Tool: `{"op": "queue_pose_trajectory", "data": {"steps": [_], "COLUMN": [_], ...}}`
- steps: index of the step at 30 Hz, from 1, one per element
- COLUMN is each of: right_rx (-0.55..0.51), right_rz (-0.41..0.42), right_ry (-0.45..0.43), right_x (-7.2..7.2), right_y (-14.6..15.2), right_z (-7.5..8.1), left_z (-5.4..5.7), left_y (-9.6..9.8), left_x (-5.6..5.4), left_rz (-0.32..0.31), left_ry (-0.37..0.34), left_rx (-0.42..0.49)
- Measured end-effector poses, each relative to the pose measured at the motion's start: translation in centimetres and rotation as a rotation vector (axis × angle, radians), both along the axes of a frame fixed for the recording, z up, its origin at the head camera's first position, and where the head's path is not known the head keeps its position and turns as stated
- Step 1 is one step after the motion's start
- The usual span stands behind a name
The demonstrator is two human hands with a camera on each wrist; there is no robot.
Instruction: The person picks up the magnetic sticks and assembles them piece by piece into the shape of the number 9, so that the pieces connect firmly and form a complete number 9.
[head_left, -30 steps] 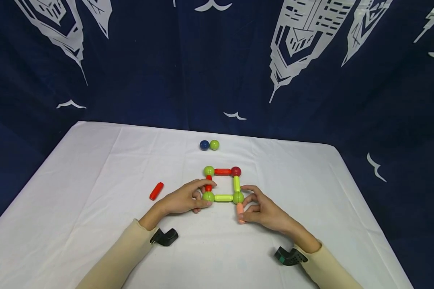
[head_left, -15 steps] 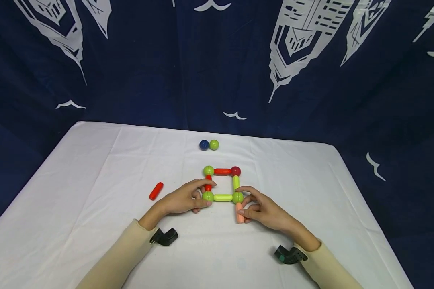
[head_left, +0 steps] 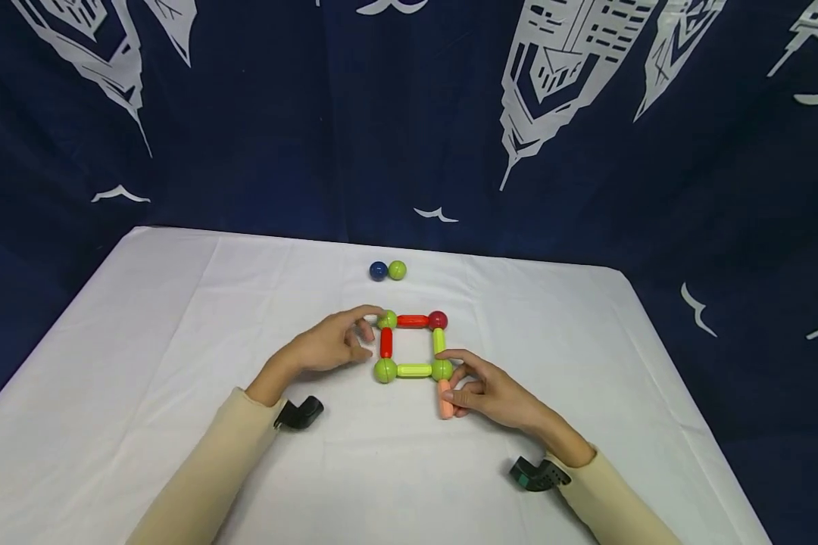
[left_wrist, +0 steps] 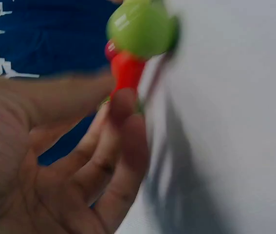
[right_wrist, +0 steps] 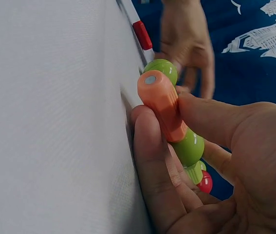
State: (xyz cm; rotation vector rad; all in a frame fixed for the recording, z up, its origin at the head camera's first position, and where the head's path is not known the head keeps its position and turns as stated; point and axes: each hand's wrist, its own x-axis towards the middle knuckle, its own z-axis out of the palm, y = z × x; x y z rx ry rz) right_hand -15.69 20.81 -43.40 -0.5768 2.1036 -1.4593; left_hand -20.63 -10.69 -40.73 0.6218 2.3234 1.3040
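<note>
A square of toy building rods and balls lies on the white table. Its top rod (head_left: 413, 322) and left rod (head_left: 386, 343) are red; the bottom rod (head_left: 414, 370) and right rod (head_left: 439, 340) are yellow-green. Three corner balls are green; the far right ball (head_left: 438, 321) is dark red. A peach rod (right_wrist: 163, 105) with a metal disc in its end extends toward me from the near right green ball (head_left: 441, 369). My right hand (head_left: 491, 392) pinches this peach rod. My left hand (head_left: 330, 342) is beside the square, loosely bent, its index finger at the far left green ball (head_left: 387, 320).
A blue ball (head_left: 378, 271) and a green ball (head_left: 397, 270) sit side by side behind the square. One loose red rod (right_wrist: 142, 35) shows in the right wrist view; the left hand hides it in the head view. A dark blue printed cloth (head_left: 279, 136) hangs behind the table.
My left hand has let go of the square's near left corner and moved left and away from me. My right index finger has shifted onto the yellow-green right rod.
</note>
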Motion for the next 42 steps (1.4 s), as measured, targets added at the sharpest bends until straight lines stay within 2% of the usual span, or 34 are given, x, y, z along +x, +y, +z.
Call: {"op": "queue_pose_trajectory", "data": {"steps": [2, 4, 8, 10, 13, 15, 17, 25, 28, 32, 35, 39, 42], "right_rx": [-0.003, -0.007, -0.012, -0.008, -0.001, 0.002, 0.004, 0.004, 0.003, 0.023, 0.060, 0.102, 0.130], "right_rz": [-0.006, -0.015, -0.015, -0.016, -0.022, -0.031, -0.035, -0.050, -0.054, -0.053, -0.057, -0.070, -0.079], "right_ry": [-0.009, -0.023, -0.030, -0.032, -0.034, -0.039, -0.040, -0.054, -0.030, 0.047, 0.124, 0.221, 0.258], "right_x": [0.0, 0.0, 0.2, 0.2, 0.2, 0.3, 0.3, 0.4, 0.4, 0.6, 0.8, 1.0, 1.1], "right_y": [0.0, 0.0, 0.2, 0.2, 0.0, 0.0, -0.1, -0.1, 0.0, -0.2, -0.3, -0.6, -0.8], "right_z": [0.1, 0.1, 0.1, 0.1, 0.1, 0.0, 0.0, 0.1, 0.0, -0.2, -0.2, -0.1, -0.1], "left_z": [0.9, 1.5, 1.4, 0.8, -0.2, -0.9, -1.3, -1.7, -1.8, -1.7, -1.5, -1.0, -0.6], "left_y": [0.0, 0.2, 0.8, 0.9, 1.1, 1.3, 1.6, 2.4, 2.6, 2.5, 2.5, 2.5, 2.6], "left_x": [-1.5, -3.1, -6.1, -7.4, -8.8, -9.5, -10.0, -10.6, -10.7, -10.3, -9.9, -9.1, -8.4], "left_rz": [0.050, 0.110, 0.229, 0.291, 0.376, 0.412, 0.443, 0.478, 0.487, 0.471, 0.430, 0.354, 0.321], "left_ry": [0.066, 0.091, 0.082, 0.046, -0.053, -0.119, -0.162, -0.180, -0.198, -0.199, -0.131, 0.029, 0.097], "left_rx": [-0.039, -0.068, -0.085, -0.042, 0.085, 0.160, 0.190, 0.117, 0.129, 0.127, 0.028, -0.160, -0.220]}}
